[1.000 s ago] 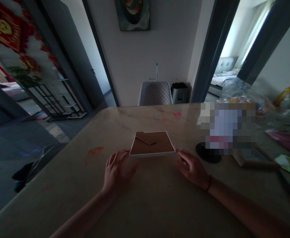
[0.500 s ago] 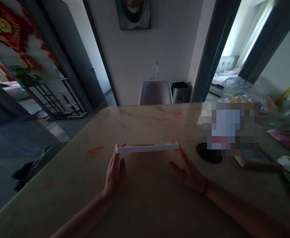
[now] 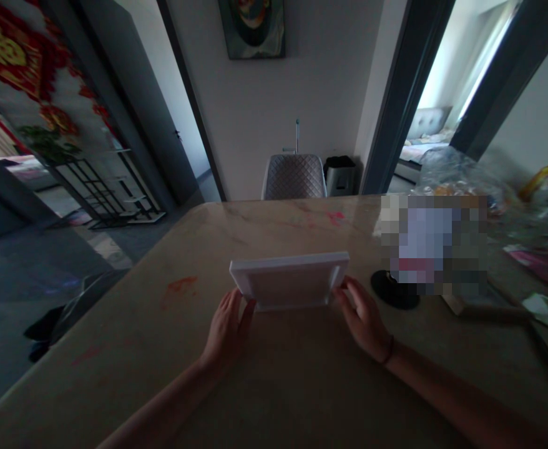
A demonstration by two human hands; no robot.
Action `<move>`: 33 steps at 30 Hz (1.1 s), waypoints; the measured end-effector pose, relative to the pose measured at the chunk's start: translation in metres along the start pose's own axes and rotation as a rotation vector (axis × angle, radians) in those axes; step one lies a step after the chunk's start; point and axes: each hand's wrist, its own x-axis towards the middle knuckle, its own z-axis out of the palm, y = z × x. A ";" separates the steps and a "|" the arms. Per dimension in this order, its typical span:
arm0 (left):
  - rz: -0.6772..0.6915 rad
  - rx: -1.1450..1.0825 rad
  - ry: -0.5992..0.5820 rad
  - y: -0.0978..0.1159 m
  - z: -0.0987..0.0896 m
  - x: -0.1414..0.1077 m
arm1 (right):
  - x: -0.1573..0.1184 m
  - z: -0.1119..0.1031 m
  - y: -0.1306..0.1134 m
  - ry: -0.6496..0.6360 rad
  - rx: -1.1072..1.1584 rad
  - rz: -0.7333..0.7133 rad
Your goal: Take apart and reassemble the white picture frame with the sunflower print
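A white rectangular panel with a raised rim [image 3: 289, 287] stands tilted over the middle of the table [image 3: 274, 386], its recessed side towards me. I cannot tell whether it is a frame or a shallow lid. My left hand [image 3: 227, 324] is closed on its lower left corner, thumb in front and fingers at the side. At the lower right corner my right hand [image 3: 362, 318], with a dark band at the wrist, pinches the panel the same way. The panel's far face is hidden.
Right of my right hand lie a black round base [image 3: 393, 292] and a pixelated patch, with clear plastic bags [image 3: 461, 168] behind. A quilted chair [image 3: 294, 176] and a bin [image 3: 340, 176] stand beyond the far edge. Orange marks [image 3: 180, 285] stain the tabletop.
The panel has turned from nearly edge-on to showing its recessed side, its top edge higher. Both hands have shifted inward to its lower corners and closed more tightly.
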 end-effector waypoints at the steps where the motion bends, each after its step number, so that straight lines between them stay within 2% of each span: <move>1: -0.032 -0.003 -0.053 0.000 0.001 0.003 | 0.000 0.003 0.003 -0.025 -0.001 0.029; 4: -0.132 0.006 -0.178 -0.002 0.003 0.007 | -0.002 0.011 0.013 -0.142 -0.007 0.095; 7: -0.171 0.025 -0.246 -0.004 0.005 0.008 | -0.004 0.015 0.018 -0.189 -0.026 0.115; 10: -0.131 0.043 -0.255 -0.005 0.005 0.008 | -0.004 0.015 0.019 -0.204 -0.055 0.111; 13: -0.091 0.065 -0.197 -0.006 0.006 0.009 | -0.001 0.013 0.018 -0.213 -0.090 0.086; 16: -0.135 0.037 -0.153 -0.007 0.005 0.010 | 0.002 0.012 0.018 -0.217 -0.127 0.059; 21: -0.294 -0.104 -0.324 -0.005 0.001 0.011 | 0.004 0.012 0.021 -0.228 -0.099 0.074; 23: -0.262 -0.081 -0.319 -0.004 0.000 0.011 | 0.003 0.013 0.022 -0.218 -0.084 0.081; 29: -0.052 0.076 -0.231 -0.012 0.008 0.012 | -0.001 0.016 0.025 -0.141 -0.071 0.078; 33: 0.011 0.166 -0.292 -0.019 0.012 0.010 | 0.000 0.016 0.026 -0.172 -0.072 0.109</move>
